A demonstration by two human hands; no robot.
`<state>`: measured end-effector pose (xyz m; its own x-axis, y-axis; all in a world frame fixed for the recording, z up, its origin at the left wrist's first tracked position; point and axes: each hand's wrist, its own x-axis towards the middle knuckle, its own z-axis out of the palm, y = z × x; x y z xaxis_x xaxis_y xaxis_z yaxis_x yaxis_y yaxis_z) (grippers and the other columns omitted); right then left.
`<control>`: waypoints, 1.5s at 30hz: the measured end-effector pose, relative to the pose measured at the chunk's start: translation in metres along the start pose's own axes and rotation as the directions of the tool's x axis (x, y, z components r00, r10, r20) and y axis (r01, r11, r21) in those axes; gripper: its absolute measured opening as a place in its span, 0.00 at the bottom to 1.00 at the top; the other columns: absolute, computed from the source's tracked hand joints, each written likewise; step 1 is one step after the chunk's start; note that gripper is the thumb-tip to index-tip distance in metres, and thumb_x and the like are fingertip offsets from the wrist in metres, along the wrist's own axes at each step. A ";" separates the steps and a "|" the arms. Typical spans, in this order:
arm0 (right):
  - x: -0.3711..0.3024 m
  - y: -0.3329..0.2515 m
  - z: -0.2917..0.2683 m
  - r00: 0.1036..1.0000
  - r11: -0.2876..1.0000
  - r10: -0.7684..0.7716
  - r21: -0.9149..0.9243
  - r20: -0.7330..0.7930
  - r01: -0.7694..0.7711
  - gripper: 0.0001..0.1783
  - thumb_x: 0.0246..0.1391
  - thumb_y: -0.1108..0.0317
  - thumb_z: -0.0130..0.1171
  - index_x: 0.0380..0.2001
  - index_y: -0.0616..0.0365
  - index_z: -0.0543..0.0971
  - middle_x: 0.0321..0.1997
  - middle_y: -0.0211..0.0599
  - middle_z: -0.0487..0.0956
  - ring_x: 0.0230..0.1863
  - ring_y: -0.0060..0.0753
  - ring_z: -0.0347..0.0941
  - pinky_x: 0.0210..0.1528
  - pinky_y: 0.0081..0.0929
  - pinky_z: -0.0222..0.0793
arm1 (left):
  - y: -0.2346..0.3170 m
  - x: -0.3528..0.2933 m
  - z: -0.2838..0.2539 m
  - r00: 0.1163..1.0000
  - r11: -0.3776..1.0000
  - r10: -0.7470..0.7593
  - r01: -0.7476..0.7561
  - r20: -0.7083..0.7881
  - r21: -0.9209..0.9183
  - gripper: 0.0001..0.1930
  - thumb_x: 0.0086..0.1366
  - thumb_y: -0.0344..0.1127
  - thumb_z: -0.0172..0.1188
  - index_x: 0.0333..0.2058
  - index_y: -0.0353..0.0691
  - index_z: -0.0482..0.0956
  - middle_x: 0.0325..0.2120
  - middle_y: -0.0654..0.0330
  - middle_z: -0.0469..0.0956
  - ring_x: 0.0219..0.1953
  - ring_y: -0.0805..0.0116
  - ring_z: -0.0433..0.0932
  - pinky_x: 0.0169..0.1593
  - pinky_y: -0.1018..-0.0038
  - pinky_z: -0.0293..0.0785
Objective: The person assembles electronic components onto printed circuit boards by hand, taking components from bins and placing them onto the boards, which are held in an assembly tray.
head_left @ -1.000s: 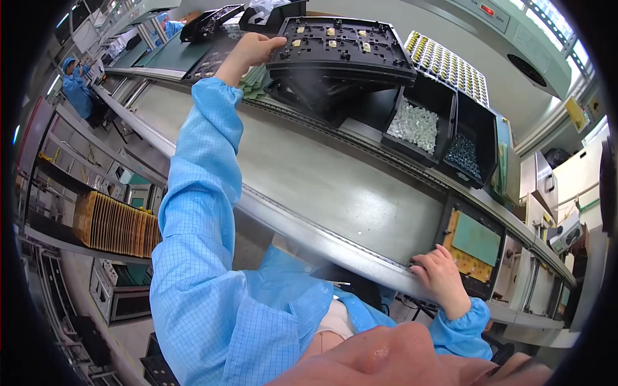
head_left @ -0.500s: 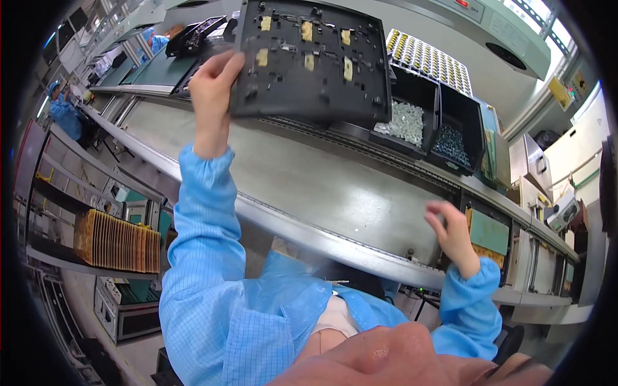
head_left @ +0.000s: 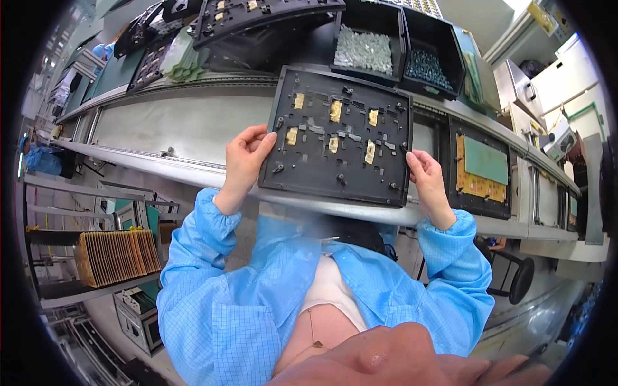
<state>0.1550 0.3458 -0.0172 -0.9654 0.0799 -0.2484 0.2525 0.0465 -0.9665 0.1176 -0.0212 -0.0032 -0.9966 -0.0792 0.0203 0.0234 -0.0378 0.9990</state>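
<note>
A square black fixture tray (head_left: 341,177) is held between my two hands over the metal conveyor line, near its front rail. Cut-outs, small posts and several pale yellow patches mark its top face. My left hand (head_left: 246,157) pinches the left edge, thumb on top. On the opposite edge, my right hand (head_left: 428,180) grips with its thumb and fingers. The tray's underside is hidden.
Behind stand a bin (head_left: 370,76) of clear pieces, a bin (head_left: 432,90) of dark pieces and another black tray (head_left: 270,14). A green board (head_left: 487,162) lies in a fixture to the right. A rack of brown boards (head_left: 119,257) is at left.
The tray has come down and toward me from above the back of the line. My right hand, empty before, now holds its right edge. My view has shifted.
</note>
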 end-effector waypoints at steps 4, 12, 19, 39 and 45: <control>0.007 0.016 -0.010 1.000 1.000 -0.011 0.029 -0.015 0.012 0.15 0.66 0.61 0.56 0.47 0.61 0.76 0.40 0.26 0.80 0.39 0.14 0.75 0.41 0.16 0.70 | -0.024 0.017 0.004 0.993 0.977 -0.056 0.032 0.109 0.210 0.15 0.66 0.33 0.63 0.45 0.27 0.78 0.32 0.59 0.84 0.34 0.79 0.80 0.40 0.81 0.75; 0.018 0.040 -0.019 0.997 0.994 -0.042 -0.100 -0.063 0.035 0.15 0.64 0.61 0.58 0.44 0.63 0.77 0.31 0.23 0.79 0.31 0.12 0.71 0.34 0.15 0.65 | -0.049 0.029 0.006 0.978 0.943 -0.085 0.017 0.191 0.332 0.15 0.66 0.35 0.63 0.45 0.27 0.79 0.31 0.58 0.83 0.34 0.76 0.79 0.40 0.79 0.76; 0.021 0.027 -0.020 0.998 0.993 -0.017 -0.122 -0.068 0.009 0.16 0.63 0.59 0.60 0.45 0.62 0.77 0.30 0.21 0.78 0.28 0.10 0.67 0.31 0.14 0.61 | -0.040 0.033 0.009 0.968 0.908 -0.146 0.049 0.206 0.416 0.16 0.65 0.37 0.63 0.44 0.28 0.79 0.31 0.55 0.84 0.34 0.74 0.81 0.39 0.77 0.76; 0.108 0.014 -0.153 0.922 0.697 -0.387 -0.664 -0.032 0.270 0.22 0.65 0.59 0.56 0.60 0.52 0.71 0.55 0.37 0.76 0.54 0.33 0.72 0.55 0.30 0.67 | 0.116 -0.101 -0.270 0.273 -0.167 0.939 0.895 -0.212 0.413 0.27 0.57 0.47 0.67 0.51 0.38 0.73 0.45 0.52 0.75 0.50 0.52 0.71 0.53 0.54 0.66; 0.093 -0.046 -0.080 0.934 0.744 -0.315 -0.567 0.169 0.353 0.20 0.65 0.63 0.56 0.58 0.54 0.71 0.53 0.35 0.75 0.50 0.28 0.72 0.52 0.25 0.68 | 0.097 -0.166 -0.302 0.246 -0.147 0.732 0.967 -0.636 0.206 0.31 0.61 0.59 0.60 0.51 0.37 0.73 0.40 0.51 0.80 0.47 0.55 0.76 0.58 0.48 0.62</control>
<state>0.0591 0.4304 0.0096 -0.9922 -0.1085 0.0610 -0.1159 0.6271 -0.7702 0.3095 -0.3127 0.0786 -0.1786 -0.6804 0.7107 -0.9838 0.1340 -0.1190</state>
